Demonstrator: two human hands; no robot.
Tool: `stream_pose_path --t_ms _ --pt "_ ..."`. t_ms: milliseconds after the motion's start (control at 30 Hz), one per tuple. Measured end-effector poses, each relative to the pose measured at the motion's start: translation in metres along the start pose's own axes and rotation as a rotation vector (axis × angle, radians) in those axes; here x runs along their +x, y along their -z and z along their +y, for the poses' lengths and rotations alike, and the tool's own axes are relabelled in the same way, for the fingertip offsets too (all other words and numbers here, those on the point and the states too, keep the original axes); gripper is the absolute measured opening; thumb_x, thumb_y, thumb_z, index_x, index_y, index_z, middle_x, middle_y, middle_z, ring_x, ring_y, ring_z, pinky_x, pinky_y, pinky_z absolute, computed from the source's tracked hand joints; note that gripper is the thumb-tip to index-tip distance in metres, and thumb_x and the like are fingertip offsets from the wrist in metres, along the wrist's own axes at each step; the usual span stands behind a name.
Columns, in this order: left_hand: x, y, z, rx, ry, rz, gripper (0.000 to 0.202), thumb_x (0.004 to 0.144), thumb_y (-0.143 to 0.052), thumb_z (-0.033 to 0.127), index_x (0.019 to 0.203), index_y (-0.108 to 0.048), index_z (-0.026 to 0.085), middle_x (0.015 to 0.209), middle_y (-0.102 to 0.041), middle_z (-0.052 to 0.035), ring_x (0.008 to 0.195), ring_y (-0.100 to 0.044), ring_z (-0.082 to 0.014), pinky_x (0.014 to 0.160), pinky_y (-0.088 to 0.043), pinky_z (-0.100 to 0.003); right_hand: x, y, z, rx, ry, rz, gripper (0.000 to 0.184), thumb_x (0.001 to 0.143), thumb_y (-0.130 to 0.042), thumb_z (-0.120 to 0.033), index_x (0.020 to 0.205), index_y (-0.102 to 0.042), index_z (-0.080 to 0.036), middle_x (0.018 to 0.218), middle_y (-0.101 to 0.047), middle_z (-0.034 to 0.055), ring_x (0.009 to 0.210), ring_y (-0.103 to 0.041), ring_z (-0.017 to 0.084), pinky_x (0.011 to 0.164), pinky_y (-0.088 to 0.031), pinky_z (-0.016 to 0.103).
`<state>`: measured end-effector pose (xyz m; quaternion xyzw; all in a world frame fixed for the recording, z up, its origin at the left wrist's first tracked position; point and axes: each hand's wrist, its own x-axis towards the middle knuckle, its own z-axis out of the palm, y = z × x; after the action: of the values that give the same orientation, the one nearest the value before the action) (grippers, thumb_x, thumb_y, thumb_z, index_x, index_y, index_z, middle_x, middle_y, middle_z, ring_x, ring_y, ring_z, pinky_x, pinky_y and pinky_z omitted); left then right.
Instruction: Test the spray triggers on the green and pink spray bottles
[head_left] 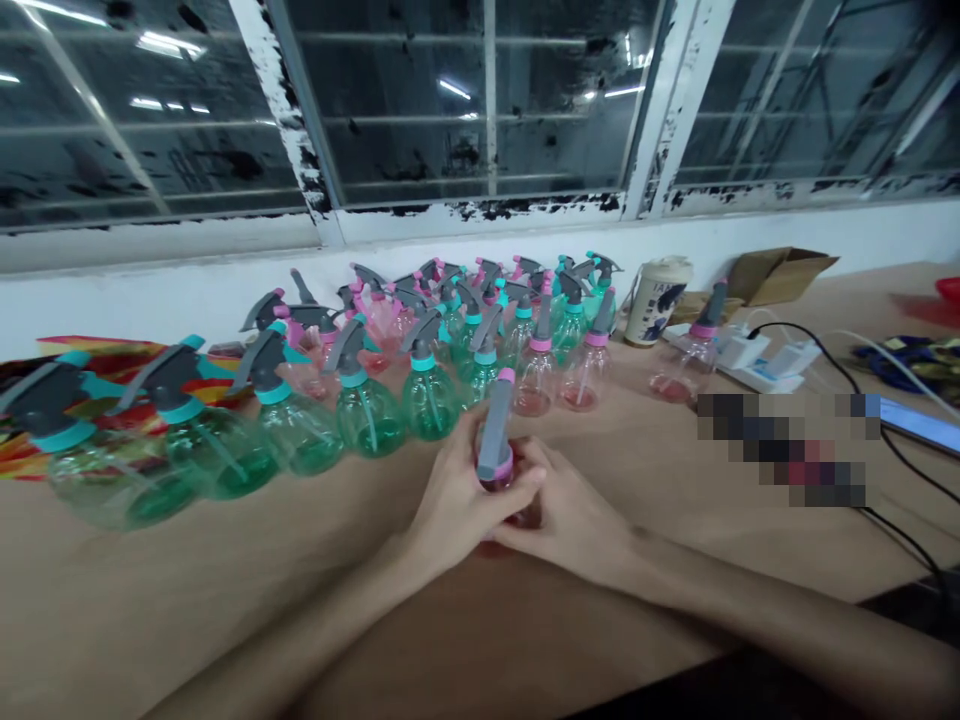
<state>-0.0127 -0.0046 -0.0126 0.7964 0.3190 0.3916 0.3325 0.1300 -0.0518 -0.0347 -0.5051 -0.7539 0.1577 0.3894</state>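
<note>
Clasping pink-collared spray bottle (495,438), left hand (459,492) and right hand (574,510) curled round it; cup (657,302) reads "IAM".

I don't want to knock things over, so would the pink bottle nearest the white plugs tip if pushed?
The pink bottle might tip if pushed high, since its tall grey sprayer sits on top. Its see-through sides look smooth, so maybe slippery.

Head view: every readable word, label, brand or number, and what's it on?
"IAM": on the cup; possibly partial, and the smaller marks below it are too blurred to read.
Lit screen at right: nothing legible.
White power strip: blue marking, too small to read.
Held spray bottle: no readable text.
</note>
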Motion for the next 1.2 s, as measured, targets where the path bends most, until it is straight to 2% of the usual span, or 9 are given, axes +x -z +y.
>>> stream_pose_path --t_ms 100,200,367,500,633,800,933,1067,1200 --pt "-0.006 -0.006 -0.004 0.043 -0.04 -0.098 0.069 0.078 -0.063 0.037 0.137 -0.03 0.022 0.134 -0.047 -0.0123 0.123 -0.045 -0.0303 0.101 -0.037 -0.052 -0.013 0.017 0.012 -0.033 -0.081 0.014 0.042 0.074 -0.066 -0.041 0.106 -0.049 -0.02 0.102 -0.061 0.0087 0.093 -0.057 0.026 0.079 -0.047 0.044" --pt "-0.012 -0.012 -0.014 0.147 -0.047 -0.151 0.065 0.083 -0.057 0.04 0.138 -0.027 0.024 0.144 -0.037 -0.0113 0.132 -0.034 -0.0306 0.108 -0.028 -0.053 -0.027 0.037 0.032 -0.089 -0.159 0.06 0.053 0.073 -0.065 -0.051 0.112 -0.045 -0.02 0.108 -0.06 0.0108 0.098 -0.058 0.028 0.082 -0.047 0.046" --pt "-0.015 -0.024 -0.036 0.352 -0.045 -0.229 0.059 0.084 -0.055 0.032 0.136 -0.028 0.028 0.143 -0.038 -0.0083 0.131 -0.036 -0.0281 0.107 -0.03 -0.053 -0.041 0.082 0.076 -0.272 -0.286 0.156 0.061 0.068 -0.065 -0.061 0.11 -0.046 -0.02 0.105 -0.062 0.0127 0.096 -0.06 0.032 0.079 -0.049 0.049" --pt "-0.015 -0.03 -0.049 0.467 -0.055 -0.233 0.053 0.083 -0.056 0.03 0.132 -0.035 0.027 0.138 -0.043 -0.0078 0.127 -0.041 -0.0271 0.105 -0.035 -0.051 -0.041 0.12 0.109 -0.374 -0.191 0.16 0.059 0.069 -0.064 -0.061 0.109 -0.049 -0.02 0.104 -0.063 0.0134 0.095 -0.06 0.032 0.08 -0.049 0.047" --pt "-0.015 -0.032 -0.056 0.609 -0.135 -0.229 0.05 0.083 -0.054 0.03 0.129 -0.037 0.025 0.137 -0.045 -0.0091 0.124 -0.044 -0.028 0.1 -0.04 -0.051 -0.035 0.146 0.135 -0.485 -0.136 0.18 0.052 0.074 -0.058 -0.061 0.105 -0.053 -0.019 0.101 -0.062 0.0146 0.095 -0.06 0.032 0.077 -0.05 0.046" --pt "-0.016 -0.033 -0.059 0.756 -0.281 -0.253 0.039 0.084 -0.054 0.029 0.122 -0.047 0.024 0.131 -0.053 -0.0087 0.119 -0.05 -0.029 0.096 -0.044 -0.052 -0.022 0.165 0.159 -0.686 -0.189 0.165 0.048 0.074 -0.059 -0.056 0.102 -0.059 -0.018 0.103 -0.061 0.0166 0.097 -0.058 0.034 0.079 -0.048 0.047" --pt "-0.016 -0.033 -0.058 0.785 -0.335 -0.276 0.036 0.084 -0.054 0.028 0.12 -0.051 0.026 0.126 -0.058 -0.006 0.115 -0.055 -0.026 0.094 -0.049 -0.046 -0.008 0.173 0.177 -0.73 -0.236 0.128 0.044 0.075 -0.06 -0.05 0.106 -0.057 -0.018 0.111 -0.06 0.0155 0.106 -0.055 0.033 0.086 -0.045 0.046" --pt "-0.016 -0.033 -0.059 0.808 -0.342 -0.26 0.04 0.084 -0.055 0.032 0.123 -0.05 0.027 0.127 -0.058 -0.0048 0.113 -0.058 -0.0247 0.093 -0.051 -0.042 0.004 0.176 0.186 -0.722 -0.307 0.137 0.047 0.076 -0.059 -0.048 0.112 -0.052 -0.018 0.11 -0.062 0.0146 0.096 -0.06 0.03 0.074 -0.049 0.04" --pt "-0.016 -0.033 -0.062 0.841 -0.349 -0.251 0.044 0.083 -0.056 0.035 0.125 -0.049 0.027 0.128 -0.058 -0.0038 0.112 -0.058 -0.0246 0.091 -0.053 -0.041 0.014 0.174 0.183 -0.734 -0.384 0.144 0.048 0.076 -0.06 -0.046 0.114 -0.049 -0.018 0.11 -0.063 0.0154 0.09 -0.063 0.029 0.068 -0.049 0.037"
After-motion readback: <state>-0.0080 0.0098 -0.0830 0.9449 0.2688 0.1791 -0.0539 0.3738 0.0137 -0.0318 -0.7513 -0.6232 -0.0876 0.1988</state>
